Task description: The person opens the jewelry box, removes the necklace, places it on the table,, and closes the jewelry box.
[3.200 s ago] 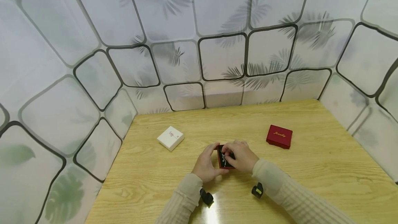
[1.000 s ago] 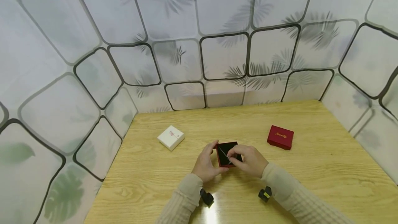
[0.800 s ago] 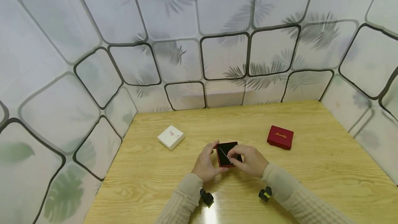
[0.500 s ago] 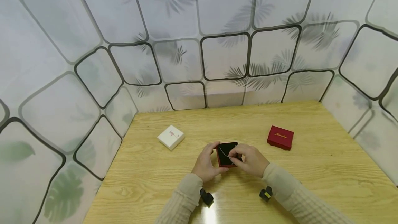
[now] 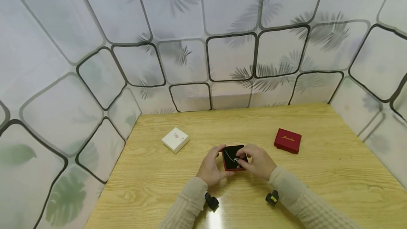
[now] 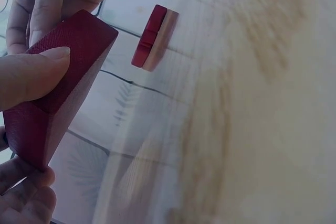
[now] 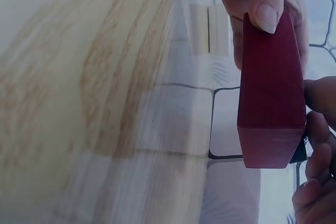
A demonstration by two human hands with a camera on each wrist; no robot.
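Observation:
In the head view, my left hand (image 5: 211, 171) grips a small open red jewellery box (image 5: 233, 150) lined in black. Its thumb lies on the near side and its fingers on the far left corner. A thin silver necklace (image 5: 229, 156) curves over the black lining. My right hand (image 5: 258, 162) reaches in from the right and pinches the necklace's ornament part, half hidden by the fingertips. In the left wrist view the left thumb presses the box's side (image 6: 79, 40). From the right wrist, the box's underside and near wall (image 7: 273, 87) show, with curled right fingers (image 7: 318, 163) beside it.
A red lid (image 5: 287, 140) with gold lettering lies to the right on the wooden table (image 5: 203, 126). Farther left stands a white box (image 5: 175, 139). Patterned cloth (image 5: 229, 59) hangs behind and at both sides. Each wrist carries a small black camera (image 5: 211, 201).
My right hand has drawn back a little to the right from deeper over the box, and the chain is now laid out in a curve. The left hand keeps its grip.

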